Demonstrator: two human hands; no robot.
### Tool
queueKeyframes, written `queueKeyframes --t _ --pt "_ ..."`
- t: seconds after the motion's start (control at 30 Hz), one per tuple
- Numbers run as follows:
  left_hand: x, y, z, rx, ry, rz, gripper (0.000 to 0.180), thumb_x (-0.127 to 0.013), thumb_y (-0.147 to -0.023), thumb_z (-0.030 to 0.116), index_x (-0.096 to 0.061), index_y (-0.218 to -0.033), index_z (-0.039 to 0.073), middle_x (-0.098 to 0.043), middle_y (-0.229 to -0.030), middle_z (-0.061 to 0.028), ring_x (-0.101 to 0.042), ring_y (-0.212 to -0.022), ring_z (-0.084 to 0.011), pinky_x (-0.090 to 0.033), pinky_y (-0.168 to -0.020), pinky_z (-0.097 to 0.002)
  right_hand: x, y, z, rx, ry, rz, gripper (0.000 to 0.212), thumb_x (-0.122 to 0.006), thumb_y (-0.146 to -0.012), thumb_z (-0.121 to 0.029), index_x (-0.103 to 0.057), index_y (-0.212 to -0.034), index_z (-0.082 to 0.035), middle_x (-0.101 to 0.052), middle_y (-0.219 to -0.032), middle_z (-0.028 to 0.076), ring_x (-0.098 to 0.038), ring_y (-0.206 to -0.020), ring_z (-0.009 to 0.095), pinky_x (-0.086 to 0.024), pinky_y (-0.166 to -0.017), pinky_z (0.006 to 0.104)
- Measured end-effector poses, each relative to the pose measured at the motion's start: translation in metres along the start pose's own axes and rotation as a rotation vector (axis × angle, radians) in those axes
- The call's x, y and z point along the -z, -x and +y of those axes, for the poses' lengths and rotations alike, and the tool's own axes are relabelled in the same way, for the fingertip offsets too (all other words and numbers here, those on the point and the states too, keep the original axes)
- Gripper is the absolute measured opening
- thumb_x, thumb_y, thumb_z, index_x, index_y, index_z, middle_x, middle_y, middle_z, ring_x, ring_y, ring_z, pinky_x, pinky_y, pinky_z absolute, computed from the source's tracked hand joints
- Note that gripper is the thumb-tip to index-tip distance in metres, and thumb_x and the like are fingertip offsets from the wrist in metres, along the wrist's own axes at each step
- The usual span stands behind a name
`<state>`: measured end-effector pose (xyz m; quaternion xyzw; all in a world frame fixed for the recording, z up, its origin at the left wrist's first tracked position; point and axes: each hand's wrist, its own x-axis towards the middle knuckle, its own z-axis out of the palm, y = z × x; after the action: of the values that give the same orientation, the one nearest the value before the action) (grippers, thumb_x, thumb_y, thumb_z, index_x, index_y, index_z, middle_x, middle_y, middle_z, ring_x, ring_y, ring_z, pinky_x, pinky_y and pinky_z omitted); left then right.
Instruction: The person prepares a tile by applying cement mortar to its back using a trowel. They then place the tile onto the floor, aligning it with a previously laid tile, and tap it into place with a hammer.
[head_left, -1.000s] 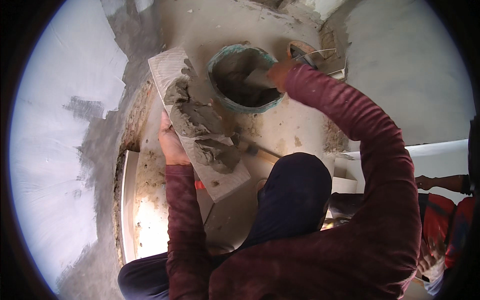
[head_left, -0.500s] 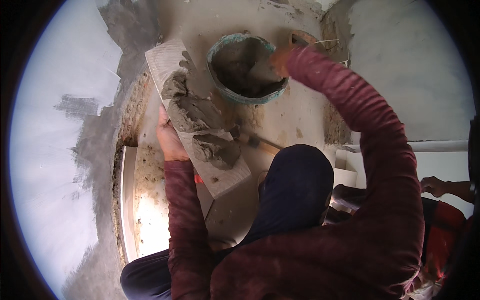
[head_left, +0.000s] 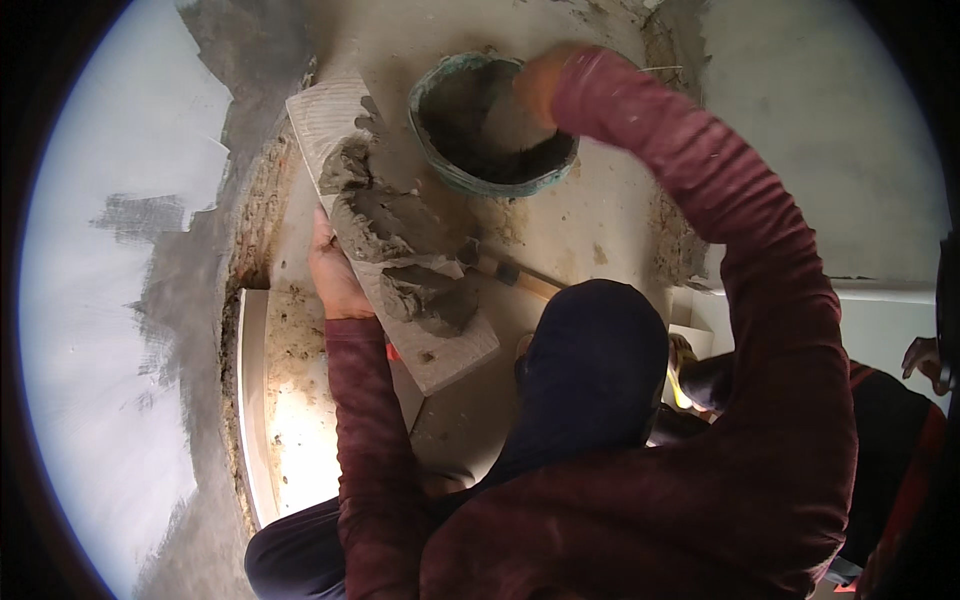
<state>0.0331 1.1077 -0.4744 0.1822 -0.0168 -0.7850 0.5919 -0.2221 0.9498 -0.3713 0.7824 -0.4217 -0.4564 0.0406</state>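
Note:
My left hand [head_left: 338,275] is closed on the left edge of a long, narrow pale tile [head_left: 462,352], which lies slantwise with its ridged face up. Thick lumps of wet grey mortar [head_left: 395,222] cover the tile's middle, while both ends show bare patches. Beyond it stands a round bucket [head_left: 500,188] with a mortar-crusted green rim and dark grey mortar inside. Over the bucket's right side, my right hand [head_left: 545,85] grips a trowel. The trowel's grey blade [head_left: 508,128] is blurred and dips into the bucket; my fingers hide the handle.
A tool with a wooden handle [head_left: 535,286] lies on the floor right of the tile, its head partly hidden. Left runs a rough, part-plastered wall [head_left: 190,270] with a pale tile [head_left: 256,400] along its base. Another person's hand [head_left: 925,362] shows at far right.
My right hand has moved a little left and up over the bucket, swinging the trowel blade leftward through it. The left hand still holds the tile. The other person at right has shifted.

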Motion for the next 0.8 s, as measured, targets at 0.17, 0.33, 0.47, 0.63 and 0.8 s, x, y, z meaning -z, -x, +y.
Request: queueKeyframes --t 0.17,0.33,0.47,0.63,0.8 --pt "0.001 0.000 0.006 0.038 0.237 -0.470 0.051 -0.030 -0.100 0.037 -0.043 -0.133 0.001 -0.050 -0.132 -0.0180 -0.052 -0.116 -0.0336 -0.043 -0.098 -0.0470 0.019 0.027 -0.031 -0.002 -0.124 0.213 0.029 -0.064 -0.073 -0.020 -0.070 -0.098 -0.007 -0.069 -0.098 0.011 -0.066 -0.091 0.030 -0.053 -0.076 0.0411" --pt "-0.001 0.003 -0.001 -0.101 -0.092 0.068 0.046 -0.033 -0.100 0.034 -0.045 -0.132 0.002 -0.053 -0.128 -0.0148 -0.055 -0.112 -0.0304 -0.045 -0.096 -0.0431 0.031 0.012 -0.056 -0.084 0.043 0.005 0.029 -0.065 -0.071 -0.018 -0.071 -0.096 -0.007 -0.069 -0.097 0.012 -0.067 -0.091 0.030 -0.054 -0.076 0.0411" --pt "0.001 0.006 0.006 -0.095 -0.115 0.083 0.045 -0.035 -0.100 0.035 -0.047 -0.130 0.003 -0.055 -0.126 -0.0131 -0.054 -0.113 -0.0287 -0.045 -0.096 -0.0423 0.071 0.016 -0.026 -0.123 0.045 0.179 0.025 -0.065 -0.072 -0.017 -0.072 -0.095 -0.008 -0.070 -0.094 0.011 -0.068 -0.088 0.030 -0.055 -0.072 0.0407" --pt "-0.006 0.002 -0.006 -0.088 -0.097 0.033 0.044 -0.037 -0.100 0.032 -0.046 -0.132 0.003 -0.054 -0.127 -0.0117 -0.056 -0.112 -0.0268 -0.046 -0.095 -0.0417 0.014 -0.047 -0.048 -0.281 -0.013 0.265 0.022 -0.064 -0.072 -0.016 -0.073 -0.092 -0.010 -0.070 -0.092 0.010 -0.068 -0.088 0.030 -0.055 -0.070 0.0402" --pt "-0.002 0.004 0.000 -0.115 -0.125 0.050 0.045 -0.040 -0.099 0.033 -0.045 -0.133 0.003 -0.054 -0.127 -0.0121 -0.056 -0.112 -0.0269 -0.047 -0.095 -0.0421 0.007 -0.028 -0.075 -0.115 -0.007 0.302 0.021 -0.062 -0.076 -0.016 -0.072 -0.093 -0.010 -0.070 -0.092 0.010 -0.068 -0.087 0.029 -0.055 -0.072 0.0393"
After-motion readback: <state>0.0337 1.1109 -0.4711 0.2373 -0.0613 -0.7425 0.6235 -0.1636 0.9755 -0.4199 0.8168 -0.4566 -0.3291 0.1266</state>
